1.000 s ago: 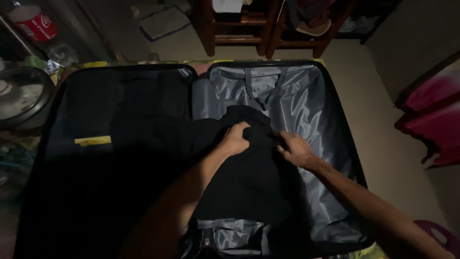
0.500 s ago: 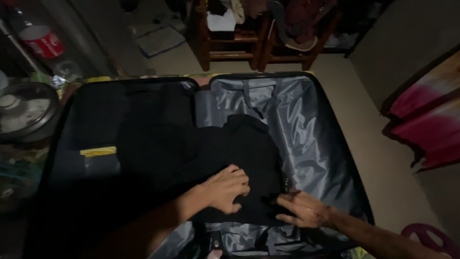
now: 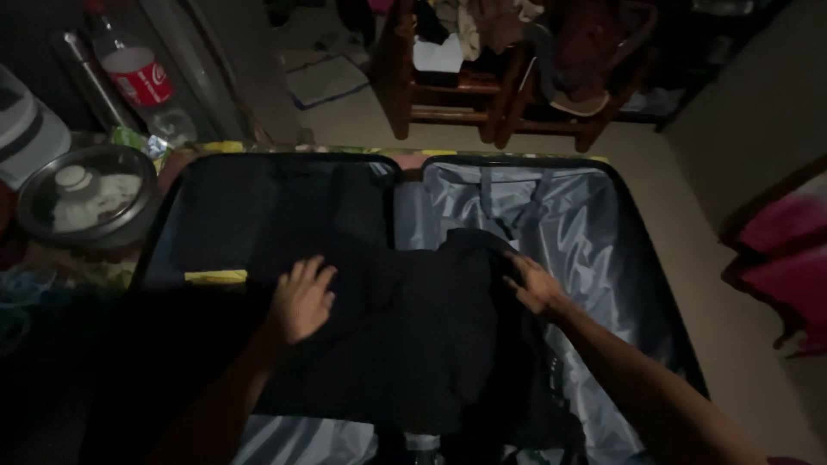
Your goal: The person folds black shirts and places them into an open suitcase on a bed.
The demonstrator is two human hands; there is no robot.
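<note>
An open suitcase (image 3: pixel 603 250) with grey lining lies in front of me, both halves flat. A black garment (image 3: pixel 413 336) is spread across its middle, over the hinge. My left hand (image 3: pixel 301 297) rests flat on the garment's left part, fingers apart. My right hand (image 3: pixel 534 286) touches the garment's right edge near its top, fingers extended; whether it pinches the cloth is unclear. A small yellow tag (image 3: pixel 215 276) shows in the dark left half.
A round pot with a glass lid (image 3: pixel 86 194) stands at the left, a plastic bottle with a red label (image 3: pixel 138 77) behind it. Wooden chairs (image 3: pixel 482 95) piled with clothes stand beyond the suitcase. Pink cloth (image 3: pixel 784 250) lies at the right.
Both hands left the garment's near edge. My left hand slid left and flattened out; my right hand went up to the right edge. The view shifted, so the suitcase sits lower and further right.
</note>
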